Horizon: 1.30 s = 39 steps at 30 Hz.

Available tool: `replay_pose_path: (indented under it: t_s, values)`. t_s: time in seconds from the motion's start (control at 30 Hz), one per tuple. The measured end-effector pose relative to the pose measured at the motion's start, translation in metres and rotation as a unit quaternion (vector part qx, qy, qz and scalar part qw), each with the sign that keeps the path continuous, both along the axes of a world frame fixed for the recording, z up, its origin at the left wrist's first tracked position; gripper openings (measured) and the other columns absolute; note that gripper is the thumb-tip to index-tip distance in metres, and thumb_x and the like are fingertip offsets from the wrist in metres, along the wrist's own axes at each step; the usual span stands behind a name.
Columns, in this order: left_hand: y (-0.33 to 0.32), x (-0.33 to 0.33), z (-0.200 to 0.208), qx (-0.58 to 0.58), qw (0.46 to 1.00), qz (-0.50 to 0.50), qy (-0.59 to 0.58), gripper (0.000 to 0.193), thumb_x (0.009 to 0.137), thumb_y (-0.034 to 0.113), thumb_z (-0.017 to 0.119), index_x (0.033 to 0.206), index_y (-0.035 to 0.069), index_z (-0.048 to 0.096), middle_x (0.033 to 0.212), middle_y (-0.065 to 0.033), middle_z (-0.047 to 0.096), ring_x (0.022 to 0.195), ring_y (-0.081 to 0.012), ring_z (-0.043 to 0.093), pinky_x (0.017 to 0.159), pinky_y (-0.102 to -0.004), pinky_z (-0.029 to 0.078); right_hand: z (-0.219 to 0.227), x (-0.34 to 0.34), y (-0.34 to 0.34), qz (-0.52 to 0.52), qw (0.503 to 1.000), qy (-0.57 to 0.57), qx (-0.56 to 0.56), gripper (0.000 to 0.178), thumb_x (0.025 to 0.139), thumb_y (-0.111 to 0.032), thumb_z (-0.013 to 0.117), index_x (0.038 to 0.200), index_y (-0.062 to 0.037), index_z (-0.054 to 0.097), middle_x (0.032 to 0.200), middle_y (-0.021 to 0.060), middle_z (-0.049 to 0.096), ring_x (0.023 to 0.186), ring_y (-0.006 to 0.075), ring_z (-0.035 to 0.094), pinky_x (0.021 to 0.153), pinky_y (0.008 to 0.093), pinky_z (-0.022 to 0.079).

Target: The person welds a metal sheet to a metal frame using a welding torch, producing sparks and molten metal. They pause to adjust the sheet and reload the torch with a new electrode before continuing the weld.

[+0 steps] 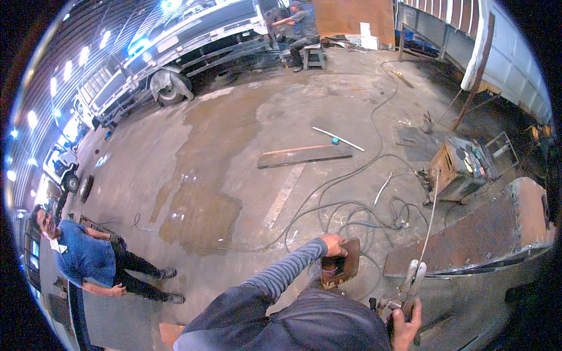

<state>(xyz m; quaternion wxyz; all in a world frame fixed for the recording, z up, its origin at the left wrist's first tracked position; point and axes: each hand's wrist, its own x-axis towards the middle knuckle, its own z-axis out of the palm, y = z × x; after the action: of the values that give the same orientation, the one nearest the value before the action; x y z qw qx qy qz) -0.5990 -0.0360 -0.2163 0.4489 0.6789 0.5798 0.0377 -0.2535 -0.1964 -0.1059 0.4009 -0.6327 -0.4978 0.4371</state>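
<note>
My left hand is closed on the upper edge of a brown welding shield, held low in front of my body. The shield has a dark hollow and a ragged lower edge. At the lower right my right hand grips a welding electrode holder with pale jaws. A long thin welding rod sticks up out of those jaws and crosses in front of the rusty steel piece. The holder is well apart from the shield.
Cables lie coiled ahead of me. Beyond them are planks and a white rod. A rusty box carries tools at right. One person stands at left; another sits on a stool near a truck.
</note>
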Motion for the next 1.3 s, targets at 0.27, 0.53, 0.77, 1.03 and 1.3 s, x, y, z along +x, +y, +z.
replay_pose_path:
  t_s: [0.27, 0.53, 0.77, 1.03, 1.3]
  values:
    - [-0.003, 0.014, -0.011, 0.026, 0.998, -0.028, 0.058, 0.051, 0.077, 0.039, 0.072, 0.121, 0.012, 0.064, 0.11, -0.0189, 0.068, 0.103, -0.0365, 0.065, 0.09, -0.0455, 0.05, 0.025, -0.021, 0.001, 0.005, 1.0, -0.029, -0.009, 0.059, 0.085, -0.016, 0.069, 0.136, 0.0038, 0.048, 0.085, 0.0056, 0.06, 0.069, 0.0134, 0.053, 0.061, 0.028, 0.045]
    - [0.0, 0.021, -0.037, 0.046, 0.994, -0.079, 0.053, 0.05, 0.078, 0.044, 0.071, 0.112, 0.007, 0.067, 0.106, -0.0196, 0.069, 0.1, -0.0378, 0.065, 0.088, -0.0458, 0.051, 0.03, -0.024, -0.019, 0.012, 1.0, 0.009, -0.011, 0.061, 0.085, -0.021, 0.071, 0.136, 0.0034, 0.047, 0.108, 0.0139, 0.064, 0.094, 0.02, 0.059, 0.084, 0.0329, 0.048]
    - [0.016, 0.039, -0.057, 0.052, 0.984, -0.167, 0.033, 0.053, 0.079, 0.048, 0.069, 0.114, 0.008, 0.067, 0.106, -0.0196, 0.069, 0.098, -0.0369, 0.066, 0.087, -0.0448, 0.051, 0.034, -0.022, -0.022, -0.009, 0.998, 0.065, -0.025, 0.062, 0.082, -0.017, 0.072, 0.135, 0.0037, 0.047, 0.12, 0.0166, 0.062, 0.11, 0.023, 0.059, 0.095, 0.0345, 0.047]
    - [0.008, 0.055, -0.02, -0.024, 0.986, -0.153, 0.055, 0.055, 0.082, 0.043, 0.067, 0.127, 0.012, 0.061, 0.115, -0.0168, 0.068, 0.105, -0.0333, 0.065, 0.092, -0.0419, 0.05, 0.028, -0.018, -0.032, -0.005, 0.999, 0.052, -0.001, 0.058, 0.085, -0.022, 0.072, 0.132, 0.0027, 0.051, 0.122, 0.017, 0.063, 0.113, 0.0222, 0.06, 0.098, 0.0347, 0.046]
    - [0.01, 0.062, -0.019, -0.089, 0.989, -0.11, 0.034, 0.05, 0.082, 0.037, 0.069, 0.121, 0.007, 0.064, 0.113, -0.0202, 0.067, 0.106, -0.034, 0.064, 0.092, -0.0427, 0.048, 0.039, -0.015, -0.038, -0.005, 1.0, 0.029, -0.009, 0.058, 0.085, -0.022, 0.072, 0.134, 0.0008, 0.05, 0.126, 0.0184, 0.062, 0.116, 0.0241, 0.059, 0.099, 0.0346, 0.045]
